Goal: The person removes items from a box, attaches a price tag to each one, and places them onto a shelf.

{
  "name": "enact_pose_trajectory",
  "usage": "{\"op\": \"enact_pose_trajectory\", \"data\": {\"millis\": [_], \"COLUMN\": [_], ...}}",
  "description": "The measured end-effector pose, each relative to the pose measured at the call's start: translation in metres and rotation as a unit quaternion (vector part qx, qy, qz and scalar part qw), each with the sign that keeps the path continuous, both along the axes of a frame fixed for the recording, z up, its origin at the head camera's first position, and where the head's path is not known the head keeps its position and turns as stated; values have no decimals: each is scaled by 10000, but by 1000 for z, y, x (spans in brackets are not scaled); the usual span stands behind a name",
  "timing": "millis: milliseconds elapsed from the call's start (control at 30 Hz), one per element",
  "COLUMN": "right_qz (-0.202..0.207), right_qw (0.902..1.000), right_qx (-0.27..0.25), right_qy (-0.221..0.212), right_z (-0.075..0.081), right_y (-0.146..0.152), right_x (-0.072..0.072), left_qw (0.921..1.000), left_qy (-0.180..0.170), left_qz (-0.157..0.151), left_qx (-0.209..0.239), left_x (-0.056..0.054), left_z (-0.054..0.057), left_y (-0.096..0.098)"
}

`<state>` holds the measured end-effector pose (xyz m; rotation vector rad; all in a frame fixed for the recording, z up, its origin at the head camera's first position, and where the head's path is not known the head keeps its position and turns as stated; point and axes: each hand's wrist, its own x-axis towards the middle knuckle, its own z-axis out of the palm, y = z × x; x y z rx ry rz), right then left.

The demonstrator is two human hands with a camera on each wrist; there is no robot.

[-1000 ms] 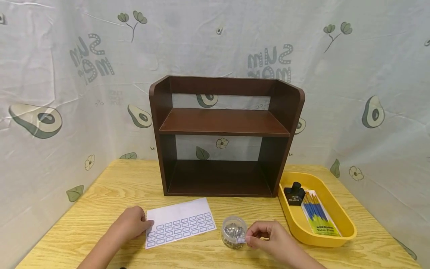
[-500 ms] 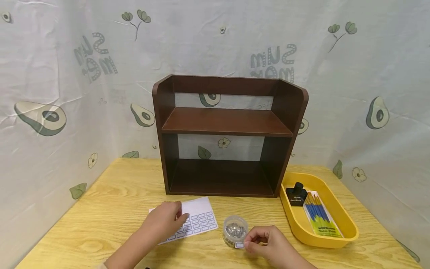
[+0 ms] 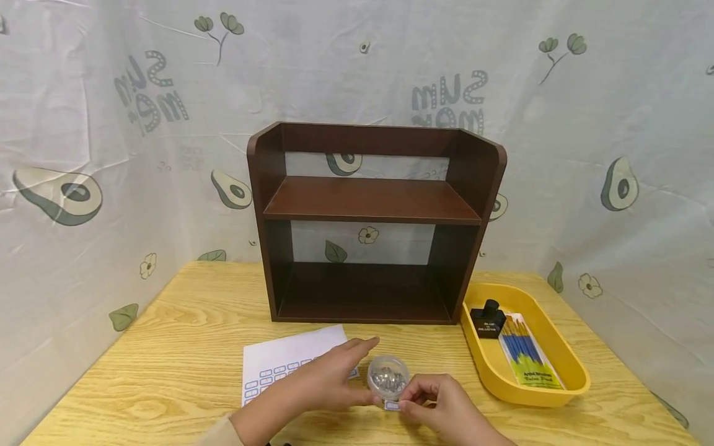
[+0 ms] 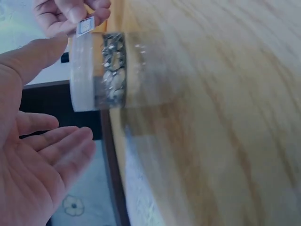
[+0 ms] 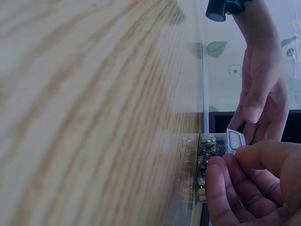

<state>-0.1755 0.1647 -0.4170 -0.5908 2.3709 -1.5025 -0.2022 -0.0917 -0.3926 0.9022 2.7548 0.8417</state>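
Observation:
A round clear jar (image 3: 388, 375) holding small shiny metal pieces stands on the table. My right hand (image 3: 437, 406) pinches a small white sticker label (image 3: 392, 406) with a blue frame between thumb and fingertips, right at the jar's near side. My left hand (image 3: 334, 378) reaches to the jar's left side, thumb and fingers spread apart. In the left wrist view its thumb (image 4: 47, 52) comes close to the lid of the jar (image 4: 82, 73). A white sheet of blue-framed labels (image 3: 290, 347) lies partly hidden under the left forearm.
Behind the jar stands a dark brown two-tier shelf (image 3: 368, 201). To the right, a yellow tray (image 3: 577, 384) holds a black bottle (image 3: 488, 321) and a pack of blue-handled brushes (image 3: 527, 353). Patterned cloth (image 3: 357, 62) hangs round the table.
My left hand has left the label sheet and moved right to the jar, its fingers spreading. My right hand still pinches the label, now slightly lower and left at the jar's front.

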Motion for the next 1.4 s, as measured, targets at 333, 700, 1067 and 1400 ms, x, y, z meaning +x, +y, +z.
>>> {"op": "enact_pose_trajectory", "data": {"millis": [333, 700, 1067, 1400], "right_qz": [-1, -62, -182, -251], "right_qw": [9999, 9999, 9992, 9984], "right_qx": [106, 106, 358, 485], "right_qy": [1, 33, -44, 118], "right_z": [3, 0, 0, 0], "right_y": [-3, -3, -4, -5], "right_x": [0, 1, 0, 0], "left_qw": [9993, 9980, 9988, 9984], "left_qy": [172, 501, 318, 56], "left_qz": [-316, -322, -311, -200], "left_qx": [-49, -194, 220, 532], "left_x": [-6, -2, -5, -7], "left_z": [-8, -9, -15, -17], "left_y": [12, 19, 21, 21]}}
